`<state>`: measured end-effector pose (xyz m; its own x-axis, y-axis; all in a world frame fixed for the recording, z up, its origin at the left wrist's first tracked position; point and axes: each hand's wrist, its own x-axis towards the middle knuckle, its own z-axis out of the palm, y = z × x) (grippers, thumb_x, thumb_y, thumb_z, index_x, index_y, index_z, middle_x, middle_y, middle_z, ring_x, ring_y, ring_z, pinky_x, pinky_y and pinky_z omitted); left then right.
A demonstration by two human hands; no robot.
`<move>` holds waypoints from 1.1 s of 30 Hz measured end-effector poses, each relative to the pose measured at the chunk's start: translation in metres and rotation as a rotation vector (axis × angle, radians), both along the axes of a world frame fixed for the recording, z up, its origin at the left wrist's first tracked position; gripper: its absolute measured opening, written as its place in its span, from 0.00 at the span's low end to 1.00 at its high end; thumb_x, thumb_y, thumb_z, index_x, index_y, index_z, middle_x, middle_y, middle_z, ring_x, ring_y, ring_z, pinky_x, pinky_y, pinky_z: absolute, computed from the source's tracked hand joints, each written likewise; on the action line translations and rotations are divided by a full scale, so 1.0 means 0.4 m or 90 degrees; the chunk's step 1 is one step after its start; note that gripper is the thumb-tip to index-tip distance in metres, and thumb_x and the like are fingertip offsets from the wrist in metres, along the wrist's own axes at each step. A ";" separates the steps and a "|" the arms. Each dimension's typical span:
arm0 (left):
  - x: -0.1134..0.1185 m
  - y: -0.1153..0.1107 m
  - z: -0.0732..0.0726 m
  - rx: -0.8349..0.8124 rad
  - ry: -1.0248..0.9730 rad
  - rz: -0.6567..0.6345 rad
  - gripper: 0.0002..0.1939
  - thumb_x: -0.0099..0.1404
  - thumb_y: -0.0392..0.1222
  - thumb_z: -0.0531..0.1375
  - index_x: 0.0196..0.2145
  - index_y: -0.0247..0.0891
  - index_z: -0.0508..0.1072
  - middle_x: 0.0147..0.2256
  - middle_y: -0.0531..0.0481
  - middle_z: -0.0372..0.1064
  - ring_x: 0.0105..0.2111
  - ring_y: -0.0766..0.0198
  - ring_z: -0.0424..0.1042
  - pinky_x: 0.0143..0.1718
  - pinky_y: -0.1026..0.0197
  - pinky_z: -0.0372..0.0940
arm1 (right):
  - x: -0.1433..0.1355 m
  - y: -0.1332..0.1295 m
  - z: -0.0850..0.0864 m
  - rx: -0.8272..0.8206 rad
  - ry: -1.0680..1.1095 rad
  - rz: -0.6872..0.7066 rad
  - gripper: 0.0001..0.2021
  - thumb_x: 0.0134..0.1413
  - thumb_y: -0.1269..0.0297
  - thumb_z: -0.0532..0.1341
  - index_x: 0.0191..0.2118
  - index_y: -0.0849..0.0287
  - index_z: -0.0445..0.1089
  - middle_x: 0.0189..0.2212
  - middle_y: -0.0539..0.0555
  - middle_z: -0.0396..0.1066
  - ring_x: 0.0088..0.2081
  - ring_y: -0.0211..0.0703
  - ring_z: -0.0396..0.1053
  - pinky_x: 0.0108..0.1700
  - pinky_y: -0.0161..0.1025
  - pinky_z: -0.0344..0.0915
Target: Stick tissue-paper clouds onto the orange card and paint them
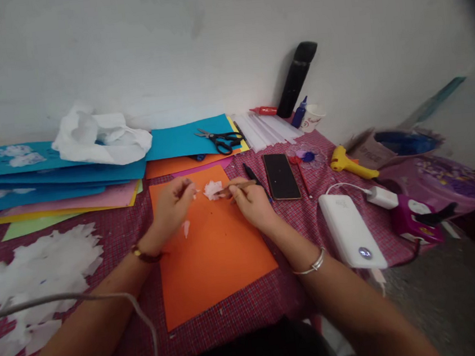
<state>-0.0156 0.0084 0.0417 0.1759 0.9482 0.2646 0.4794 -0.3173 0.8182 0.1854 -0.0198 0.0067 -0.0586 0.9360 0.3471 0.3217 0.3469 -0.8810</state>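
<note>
Head view: see the small, ruffled, pinkish-white tissue cluster [212, 189] on the far part of the smooth, flat orange paper sheet [212, 260]. Guide the slim brown stick [244, 184], clamped in the right hand's [252, 202] fingers, lightly to spare thin layers. Steady the left hand [171, 207], fingertips together, grip contents unclear. Left: jagged-edged white tissue pile [55, 259]. Right: flat black rectangular phone [282, 176].
</note>
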 end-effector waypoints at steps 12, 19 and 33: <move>-0.179 -0.103 0.001 -0.088 0.272 -0.123 0.12 0.63 0.46 0.54 0.34 0.37 0.74 0.32 0.48 0.74 0.32 0.62 0.71 0.32 0.61 0.63 | 0.005 0.021 -0.002 -0.085 0.238 -0.030 0.09 0.60 0.59 0.55 0.33 0.58 0.66 0.20 0.47 0.69 0.19 0.36 0.66 0.24 0.34 0.64; -0.099 -0.070 -0.010 -0.012 0.368 -0.192 0.10 0.65 0.40 0.52 0.30 0.37 0.71 0.30 0.49 0.70 0.30 0.62 0.69 0.32 0.61 0.61 | 0.013 -0.019 0.023 0.044 -0.125 0.046 0.11 0.64 0.66 0.53 0.38 0.58 0.73 0.40 0.55 0.77 0.38 0.41 0.75 0.39 0.37 0.68; -0.062 -0.150 -0.065 0.202 0.682 -0.226 0.12 0.67 0.30 0.50 0.38 0.32 0.74 0.38 0.39 0.71 0.39 0.50 0.69 0.43 0.50 0.65 | -0.009 -0.098 -0.020 0.168 -0.598 0.064 0.22 0.56 0.76 0.58 0.56 0.55 0.69 0.56 0.59 0.70 0.43 0.46 0.72 0.43 0.42 0.68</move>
<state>-0.0404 -0.0515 0.0157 0.6941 0.7190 0.0368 0.7188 -0.6894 -0.0896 0.1817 -0.0590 -0.0011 -0.4937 0.8101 0.3161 0.8100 0.5607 -0.1718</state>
